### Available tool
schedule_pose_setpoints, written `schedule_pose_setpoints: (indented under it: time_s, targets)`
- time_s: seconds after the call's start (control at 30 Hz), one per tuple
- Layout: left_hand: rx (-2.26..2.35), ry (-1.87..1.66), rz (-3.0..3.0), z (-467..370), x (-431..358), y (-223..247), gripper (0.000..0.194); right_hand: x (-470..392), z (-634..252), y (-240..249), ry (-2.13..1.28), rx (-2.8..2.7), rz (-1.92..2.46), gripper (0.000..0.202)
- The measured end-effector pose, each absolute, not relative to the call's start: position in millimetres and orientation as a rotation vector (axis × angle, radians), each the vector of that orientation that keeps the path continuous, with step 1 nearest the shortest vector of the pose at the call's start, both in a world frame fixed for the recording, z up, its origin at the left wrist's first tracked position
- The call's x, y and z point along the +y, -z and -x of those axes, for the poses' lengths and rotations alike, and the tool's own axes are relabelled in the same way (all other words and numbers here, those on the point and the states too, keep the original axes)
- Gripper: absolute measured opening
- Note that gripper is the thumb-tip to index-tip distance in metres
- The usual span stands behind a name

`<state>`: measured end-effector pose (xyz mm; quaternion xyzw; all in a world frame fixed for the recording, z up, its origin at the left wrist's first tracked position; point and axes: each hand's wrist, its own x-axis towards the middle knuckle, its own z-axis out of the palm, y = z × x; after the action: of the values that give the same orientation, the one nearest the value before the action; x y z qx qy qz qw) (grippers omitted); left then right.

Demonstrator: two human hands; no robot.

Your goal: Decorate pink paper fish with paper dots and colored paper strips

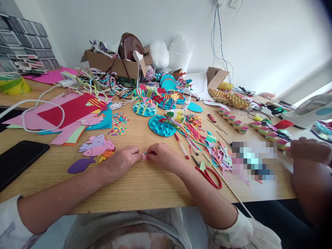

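Both hands meet over the wooden table near its front middle. A small pink paper piece [144, 156] with coloured bits on it lies between them. My left hand [126, 159] has its fingers closed on the piece's left end. My right hand [163, 157] pinches its right end, and the fingertips hide part of it. Left of my left hand lie pink and lilac paper fish [95, 148] and a purple paper fish [80, 165]. Coloured paper dots [118, 130] are spread beyond my left hand. Red-handled scissors [211, 177] rest right of my right hand.
A black phone [22, 160] lies at the left. Behind stand blue paper discs with fish [145, 108] and a cardboard box [111, 65]. A thin stick [228, 186] crosses the front edge beside paper scraps [220, 155]. Another person's hand [310, 150] is at the far right.
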<state>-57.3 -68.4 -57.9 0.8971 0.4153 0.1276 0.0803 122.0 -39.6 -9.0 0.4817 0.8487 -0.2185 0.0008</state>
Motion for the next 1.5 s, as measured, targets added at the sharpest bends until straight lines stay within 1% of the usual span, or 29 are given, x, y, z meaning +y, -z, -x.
schedule_pose_setpoints:
  time_s: [0.57,1.17,1.27,1.33,1.43,1.5]
  targets:
    - [1.254,-0.368,-2.728,55.5,-69.0,54.4,0.022,-36.8,-122.5,15.4,0.75,2.699,-1.518,0.024]
    - [1.22,-0.415,-2.761,57.3,-67.4,57.7,0.024,-35.7,-122.3,13.3,0.793,2.687,-1.556,0.021]
    - [1.195,-0.509,-2.654,58.1,-66.5,57.6,0.028,-34.1,-128.1,5.4,0.833,2.78,-1.644,0.021]
    - [1.226,-0.629,-2.492,58.2,-65.0,55.3,0.027,-32.4,-134.7,0.7,0.856,2.859,-1.725,0.019]
    - [1.325,-0.747,-2.095,57.2,-61.6,49.2,0.024,-31.0,-143.9,-1.7,0.901,2.895,-1.776,0.016]
    - [1.304,-0.783,-1.823,55.8,-59.1,45.0,0.023,-31.8,-146.6,-0.2,0.969,2.892,-1.761,0.014]
